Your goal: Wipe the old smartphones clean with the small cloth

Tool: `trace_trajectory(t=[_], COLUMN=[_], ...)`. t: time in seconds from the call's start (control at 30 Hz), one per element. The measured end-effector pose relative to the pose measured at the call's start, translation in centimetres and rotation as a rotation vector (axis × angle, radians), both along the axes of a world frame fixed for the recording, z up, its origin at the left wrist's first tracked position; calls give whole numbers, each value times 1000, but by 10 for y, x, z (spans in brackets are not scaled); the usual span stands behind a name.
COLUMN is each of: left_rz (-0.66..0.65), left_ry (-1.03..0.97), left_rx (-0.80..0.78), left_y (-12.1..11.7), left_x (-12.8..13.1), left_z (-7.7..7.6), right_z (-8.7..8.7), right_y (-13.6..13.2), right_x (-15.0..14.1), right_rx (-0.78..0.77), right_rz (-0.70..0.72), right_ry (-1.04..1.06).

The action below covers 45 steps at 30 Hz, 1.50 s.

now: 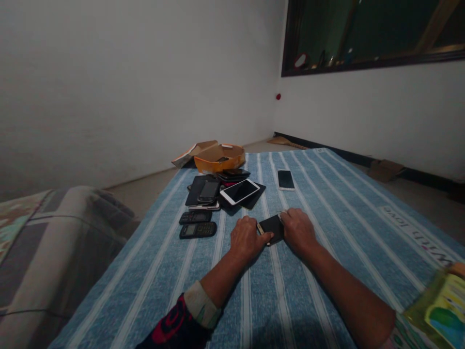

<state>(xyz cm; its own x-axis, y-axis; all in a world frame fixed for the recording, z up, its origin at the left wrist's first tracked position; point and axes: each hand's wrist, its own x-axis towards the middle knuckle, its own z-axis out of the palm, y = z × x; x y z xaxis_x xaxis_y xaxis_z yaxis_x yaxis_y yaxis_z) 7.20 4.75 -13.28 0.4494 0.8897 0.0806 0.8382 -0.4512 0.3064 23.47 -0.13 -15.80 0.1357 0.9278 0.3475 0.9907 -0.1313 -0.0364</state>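
A dark smartphone (273,227) with a pale gold edge lies between my hands, just above the striped cloth. My left hand (246,240) grips its left end, thumb pressed over the edge. On the opposite end, my right hand (298,230) has its fingers closed; a small whitish bit shows at those fingertips, too small to name. To the left are two black keypad phones (198,230), side by side. Beyond my left hand, a white smartphone (240,192) rests on a loose pile of dark phones (209,190). Another white smartphone (286,180) lies apart, farther back.
An open orange cardboard box (220,158) stands at the far end of the blue striped cloth (145,281). A yellow-green container (441,310) sits at the lower right. Draped fabric (54,252) is on the left. White walls (138,87) and a dark-framed window (374,34) lie behind.
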Motion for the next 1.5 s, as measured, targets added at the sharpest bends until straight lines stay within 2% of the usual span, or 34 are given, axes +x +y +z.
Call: trace_trajectory(t=[0.23, 0.53, 0.87, 1.03, 1.27, 1.4, 1.5], left_rz=[46, -4, 26, -5, 26, 79, 186], left_ry=[-85, 34, -6, 18, 39, -80, -461], left_rx=[-68, -61, -110, -94, -140, -188, -402], left_y=[-1, -4, -7, -10, -12, -7, -2], left_x=[4, 1, 5, 4, 5, 5, 4], left_z=[1, 6, 6, 8, 14, 10, 1], right_z=[-2, -1, -1, -2, -4, -12, -18], right_y=[2, 1, 3, 3, 3, 6, 10], right_x=[-1, 0, -4, -3, -6, -7, -6], right_rx=[6, 20, 16, 16, 61, 165, 263], right_rz=[14, 36, 31, 38, 30, 39, 51], right_ry=[5, 1, 13, 12, 5, -9, -31])
